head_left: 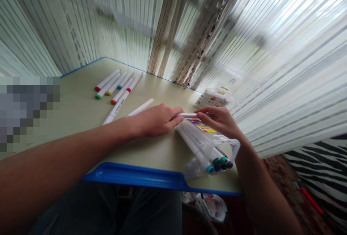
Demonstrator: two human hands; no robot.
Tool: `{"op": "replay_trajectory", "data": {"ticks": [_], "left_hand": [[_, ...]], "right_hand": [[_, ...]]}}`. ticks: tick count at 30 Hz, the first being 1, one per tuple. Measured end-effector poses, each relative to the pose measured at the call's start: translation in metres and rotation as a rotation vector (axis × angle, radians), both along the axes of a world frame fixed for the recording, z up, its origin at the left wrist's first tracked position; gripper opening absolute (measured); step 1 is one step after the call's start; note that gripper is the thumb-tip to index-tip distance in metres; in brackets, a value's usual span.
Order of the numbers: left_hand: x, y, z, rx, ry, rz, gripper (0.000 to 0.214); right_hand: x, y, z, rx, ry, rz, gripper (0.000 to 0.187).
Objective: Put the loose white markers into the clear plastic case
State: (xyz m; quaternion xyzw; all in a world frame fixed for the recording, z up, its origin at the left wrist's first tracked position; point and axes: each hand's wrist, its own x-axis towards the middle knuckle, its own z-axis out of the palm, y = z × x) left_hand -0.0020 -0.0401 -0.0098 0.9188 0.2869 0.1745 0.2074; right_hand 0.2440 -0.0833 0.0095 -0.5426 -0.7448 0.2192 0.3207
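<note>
My left hand [158, 119] and my right hand [221, 121] meet over a clear plastic marker case [208, 148] lying on the desk [81, 108]. Both pinch one white marker [187, 115] held level just above the case. The left fingers grip its near end, the right fingers its far end. Several white markers with green, blue and purple caps [219, 162] lie inside the case, caps toward me.
Several loose markers [116, 85] with coloured caps lie at the desk's far left. Two more white markers [141, 108] lie near my left wrist. A second marker box [214, 98] stands by the sheer curtain [284, 65]. The desk has a blue front rim [135, 177].
</note>
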Motion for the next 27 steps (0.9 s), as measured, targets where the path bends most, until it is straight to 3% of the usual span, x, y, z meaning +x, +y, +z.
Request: {"op": "replay_trajectory", "data": {"ticks": [27], "left_hand": [[0.0008,0.0009,-0.0020,0.000,-0.003,0.005,0.032]], "right_hand": [[-0.0006,-0.0019,-0.0009,-0.053,0.051,-0.009,0.035]]}}
